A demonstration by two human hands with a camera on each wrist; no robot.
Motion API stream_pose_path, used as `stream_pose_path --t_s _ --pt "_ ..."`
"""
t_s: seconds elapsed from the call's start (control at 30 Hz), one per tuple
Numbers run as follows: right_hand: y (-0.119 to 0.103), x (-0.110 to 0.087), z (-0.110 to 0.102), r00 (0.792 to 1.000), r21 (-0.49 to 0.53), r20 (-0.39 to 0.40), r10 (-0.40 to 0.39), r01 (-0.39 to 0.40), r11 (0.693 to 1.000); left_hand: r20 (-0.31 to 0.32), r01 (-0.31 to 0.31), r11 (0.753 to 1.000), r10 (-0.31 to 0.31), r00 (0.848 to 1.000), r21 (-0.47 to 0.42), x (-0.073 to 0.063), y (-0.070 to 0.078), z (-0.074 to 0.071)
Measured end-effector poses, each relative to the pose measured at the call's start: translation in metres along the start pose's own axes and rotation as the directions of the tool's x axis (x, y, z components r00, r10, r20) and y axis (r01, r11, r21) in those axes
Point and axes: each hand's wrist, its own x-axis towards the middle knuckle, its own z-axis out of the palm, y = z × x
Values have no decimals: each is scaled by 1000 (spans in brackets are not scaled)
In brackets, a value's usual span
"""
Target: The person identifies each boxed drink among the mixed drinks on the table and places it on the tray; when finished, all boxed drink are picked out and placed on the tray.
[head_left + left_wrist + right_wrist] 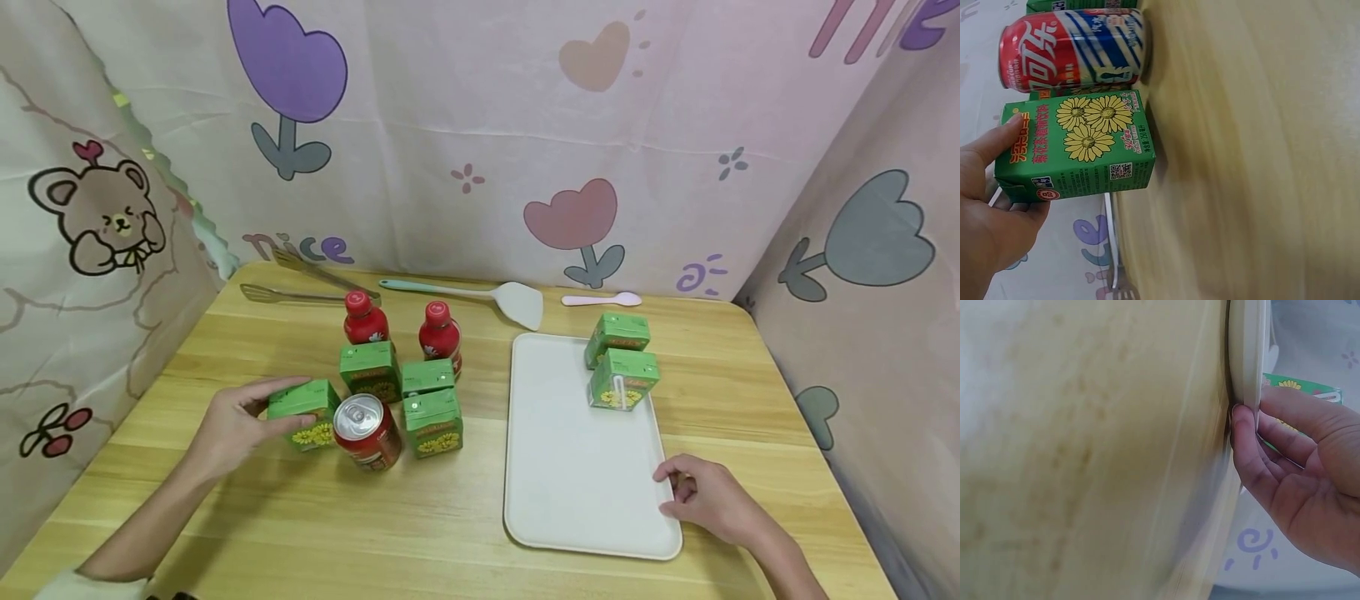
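My left hand point(228, 429) grips a green drink carton point(1085, 134) with yellow flowers on it, thumb on one side and fingers on the other. The carton is at the left end of a group of drinks. Close to its right stands a red soda can point(369, 440). Around the can are more green cartons point(435, 427), with two red bottles point(441, 336) behind them. On the right, my right hand point(708, 500) pinches the right rim of a white tray point(570, 467) between thumb and fingers. Two green cartons point(624, 382) stand on the tray's far right part.
Along the back of the wooden table point(285, 533) lie metal tongs point(300, 293), a spatula point(517, 302) with a pale green handle and a pink spoon point(602, 299). A printed curtain point(420, 208) borders the table at the back and sides.
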Motion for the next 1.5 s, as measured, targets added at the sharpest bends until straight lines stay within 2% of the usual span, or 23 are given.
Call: stream_pose_path --t_s 0.23,0.43,0.63,0.73,0.87,0.97,1.13,1.23,1.5 --pt "0 1 0 1000 4 -9 -3 3 1000 -26 -6 1000 7 1000 22 3 11 -10" --pt "0 1 0 1000 2 -11 2 -2 1000 -71 26 999 -24 997 23 4 21 -21" --pt "-1 0 -1 1000 -2 -9 7 -7 1000 -136 93 995 -87 987 35 4 34 -28" --pt "-1 0 -2 1000 -7 -8 4 -4 1000 -172 60 998 -57 983 14 4 40 -32" --pt "-1 0 -2 1000 -6 -6 -2 2 1000 -226 -23 999 12 974 -42 5 52 -37" --pt "-1 0 -2 1000 2 -4 -7 7 1000 -252 -42 997 26 967 -57 6 64 -39" --pt "-1 0 -2 1000 6 -5 0 0 1000 -251 16 999 -27 968 -47 8 86 -42" --pt "-1 0 -1 1000 0 -9 10 -10 1000 -253 33 999 -39 967 -27 12 99 -42" --pt "0 0 1 1000 -1 -17 26 -26 1000 -230 -29 997 11 973 -75 23 128 -30"
